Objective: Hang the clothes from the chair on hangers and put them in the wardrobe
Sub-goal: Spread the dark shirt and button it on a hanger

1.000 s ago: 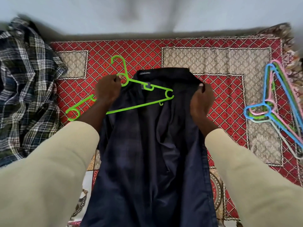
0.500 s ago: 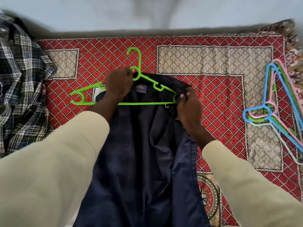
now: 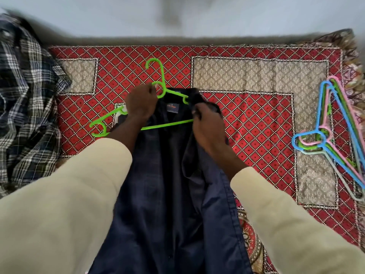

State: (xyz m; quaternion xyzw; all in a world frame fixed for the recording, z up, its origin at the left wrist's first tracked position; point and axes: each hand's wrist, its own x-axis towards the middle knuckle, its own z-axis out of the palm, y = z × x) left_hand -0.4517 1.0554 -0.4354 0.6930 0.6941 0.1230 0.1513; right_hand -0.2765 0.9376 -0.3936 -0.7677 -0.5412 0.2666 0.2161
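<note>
A dark navy shirt lies open, collar away from me, on a red patterned bedcover. A bright green plastic hanger lies across its collar, tilted, its left end on the cover. My left hand grips the hanger just below the hook. My right hand pinches the shirt's right shoulder fabric over the hanger's right end, which is hidden under the cloth. The hanger's lower bar shows between my hands.
A crumpled plaid shirt lies at the left edge of the bed. A pile of several blue, pink and green hangers sits at the right. A pale wall runs along the far side.
The right end of the hanger has gone under the shirt's right shoulder as my right hand pulled the fabric over it. The hanger now tilts, its left end lower.
</note>
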